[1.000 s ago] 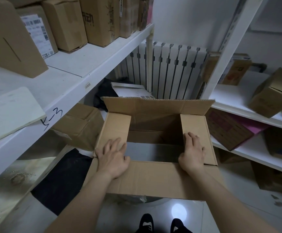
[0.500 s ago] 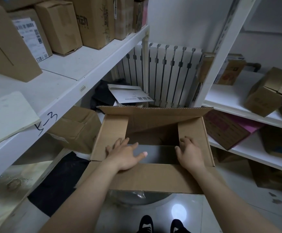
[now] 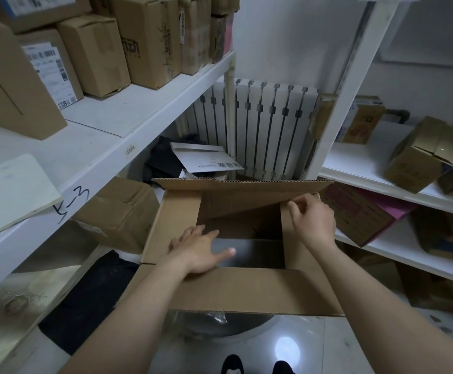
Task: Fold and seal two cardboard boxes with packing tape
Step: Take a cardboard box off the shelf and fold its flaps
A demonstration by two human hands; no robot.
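The box (image 3: pixel 247 290) sat open beneath both hands. The fingers of the left hand (image 3: pixel 198 249) lay flat and spread on the left flap (image 3: pixel 166 225), likely pinning it folded in. The fingers of the right hand (image 3: pixel 313 220) curled at the corner of the far flap (image 3: pixel 247 197), probably to draw it down, though whether they pinched it could not be told.

Brown corrugated cardboard box (image 3: pixel 247 290) sits open at centre frame: far flap tilted up, near flap splayed toward the bottom edge, both side flaps folded inward.
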